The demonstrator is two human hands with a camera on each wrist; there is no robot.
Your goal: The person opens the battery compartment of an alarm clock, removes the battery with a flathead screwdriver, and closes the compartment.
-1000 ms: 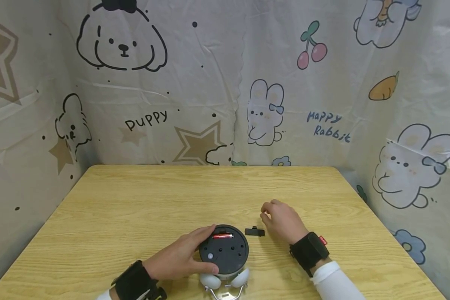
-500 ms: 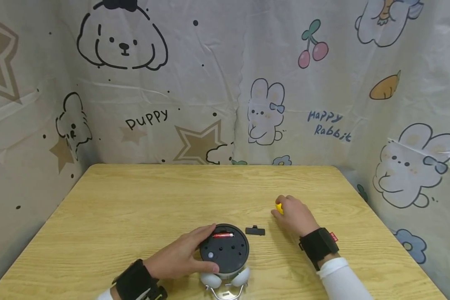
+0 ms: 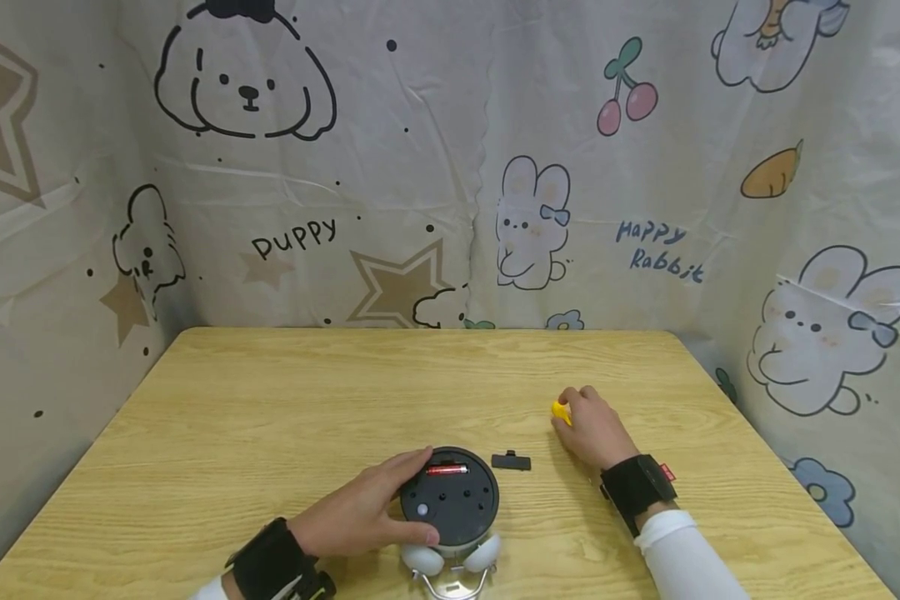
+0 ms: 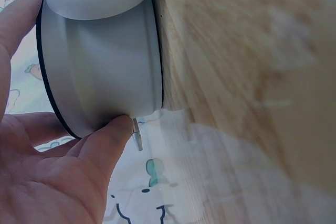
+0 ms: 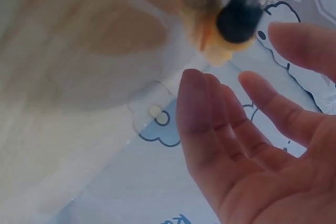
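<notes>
A twin-bell alarm clock (image 3: 465,521) lies on its face, black back upward, white bells toward me. A red battery (image 3: 447,470) sits in its slot. My left hand (image 3: 356,515) grips the clock's side, thumb and fingers around the white casing (image 4: 102,66) in the left wrist view. Right of the clock lies the small black battery cover (image 3: 511,461). Farther right, my right hand (image 3: 594,429) is at a yellow-handled screwdriver (image 3: 561,412). In the right wrist view its black collar (image 5: 239,22) and metal shaft are blurred, just beyond the spread fingers, with thumb and fingertips apart.
The wooden table (image 3: 330,392) has its far edge against a printed cloth backdrop (image 3: 420,167). Cloth also hangs along the left and right sides. The clock's wire handle (image 3: 453,590) reaches toward the bottom of the head view.
My right hand moved right, away from the battery cover, and the yellow handle came into sight at its fingertips. The left hand and clock stayed in place.
</notes>
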